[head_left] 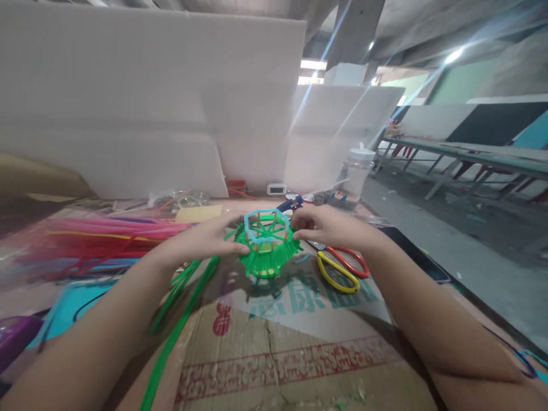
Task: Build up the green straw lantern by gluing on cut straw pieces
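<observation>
A small lantern-like craft frame [269, 254] is held between both hands above the cardboard. Green fringe-like strips surround it, and a light blue octagonal ring [245, 224] forms its top, with green spokes inside. My left hand [214, 237] grips its left side, the thumb at the front and the other fingers partly hidden behind. On the right side, the curled fingers of my right hand [317, 224] pinch the frame's edge. Long green strips [171, 337] lie below my left hand. Scissors [340, 271] with one yellow and one red handle lie beneath my right wrist.
Printed cardboard [257, 371] covers the near tabletop. Left are bundles of pink and red stems [107, 237]; behind are dark blue-handled pliers [289, 204], a small white digital clock [276, 189] and a clear bottle [357, 171]. A dark phone [413, 254] lies right. White boards [149, 103] stand behind.
</observation>
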Available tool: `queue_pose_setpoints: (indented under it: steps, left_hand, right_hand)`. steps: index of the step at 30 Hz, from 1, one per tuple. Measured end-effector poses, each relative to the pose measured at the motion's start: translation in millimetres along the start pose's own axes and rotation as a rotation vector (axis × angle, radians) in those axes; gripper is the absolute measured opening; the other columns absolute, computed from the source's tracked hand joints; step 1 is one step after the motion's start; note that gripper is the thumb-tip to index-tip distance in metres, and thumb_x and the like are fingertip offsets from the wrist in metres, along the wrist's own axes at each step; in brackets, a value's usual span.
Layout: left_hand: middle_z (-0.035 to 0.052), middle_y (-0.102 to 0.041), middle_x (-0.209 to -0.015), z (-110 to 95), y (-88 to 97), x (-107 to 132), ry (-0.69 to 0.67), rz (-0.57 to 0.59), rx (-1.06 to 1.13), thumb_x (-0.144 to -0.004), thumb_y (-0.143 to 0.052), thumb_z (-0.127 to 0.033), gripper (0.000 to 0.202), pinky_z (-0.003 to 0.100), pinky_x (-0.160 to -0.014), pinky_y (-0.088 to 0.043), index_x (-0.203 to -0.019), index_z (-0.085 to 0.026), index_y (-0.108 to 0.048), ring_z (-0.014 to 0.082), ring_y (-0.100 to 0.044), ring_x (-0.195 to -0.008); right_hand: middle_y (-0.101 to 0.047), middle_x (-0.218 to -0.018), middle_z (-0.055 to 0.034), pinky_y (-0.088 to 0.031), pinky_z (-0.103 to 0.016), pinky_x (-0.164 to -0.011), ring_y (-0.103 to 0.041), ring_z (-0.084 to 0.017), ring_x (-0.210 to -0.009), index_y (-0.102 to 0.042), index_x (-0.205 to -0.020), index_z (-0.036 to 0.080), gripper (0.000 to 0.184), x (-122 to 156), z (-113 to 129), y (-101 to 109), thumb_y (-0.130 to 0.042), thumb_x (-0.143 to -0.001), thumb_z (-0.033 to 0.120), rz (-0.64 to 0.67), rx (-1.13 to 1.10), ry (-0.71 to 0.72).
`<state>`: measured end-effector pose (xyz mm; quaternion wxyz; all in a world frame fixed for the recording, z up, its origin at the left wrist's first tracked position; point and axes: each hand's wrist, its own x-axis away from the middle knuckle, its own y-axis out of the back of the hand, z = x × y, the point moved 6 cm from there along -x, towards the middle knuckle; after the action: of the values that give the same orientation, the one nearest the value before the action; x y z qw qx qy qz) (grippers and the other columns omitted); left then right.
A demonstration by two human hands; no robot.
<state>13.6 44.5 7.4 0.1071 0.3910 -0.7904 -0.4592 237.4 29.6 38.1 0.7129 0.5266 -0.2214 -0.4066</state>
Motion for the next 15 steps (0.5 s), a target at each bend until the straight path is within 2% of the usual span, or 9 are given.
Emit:
queue_pose_setpoints:
  steps: [4, 10, 15]
  left_hand:
    - [0.0049, -0.056, -0.149, -2, 1.6, 0, -0.003, 0.018, 0.012, -0.082, -0.077, -0.048, 0.072, 0.041, -0.115, -0.042, -0.147, -0.031, -0.05, 0.0295, -0.052, -0.138]
    - [0.0076, -0.056, -0.149, 4, -0.4, 0, 0.019, -0.023, -0.028, -0.086, -0.071, -0.053, 0.071, 0.043, -0.112, -0.045, -0.149, -0.029, -0.046, 0.03, -0.054, -0.136]
    - [0.0073, -0.049, -0.156, 10, 8.0, 3, 0.027, -0.068, -0.108, -0.086, -0.07, -0.057, 0.078, 0.044, -0.115, -0.042, -0.154, -0.031, -0.04, 0.0309, -0.051, -0.14]
  right_hand:
    - [-0.069, -0.087, -0.0016, -0.036, -0.026, -0.064, -0.058, -0.015, -0.076, -0.066, -0.091, 0.02, 0.007, 8, 13, 3, -0.064, -0.09, 0.026, 0.106, 0.001, 0.055]
    - [-0.068, -0.088, -0.0025, -0.036, -0.026, -0.064, -0.057, -0.015, -0.076, -0.067, -0.09, 0.019, 0.007, 3, 5, 1, -0.064, -0.091, 0.026, 0.055, 0.082, 0.03]
    - [-0.07, -0.092, -0.0043, -0.04, -0.027, -0.067, -0.061, -0.017, -0.081, -0.068, -0.091, 0.019, 0.007, 3, 6, 2, -0.063, -0.092, 0.024, 0.027, 0.118, 0.026]
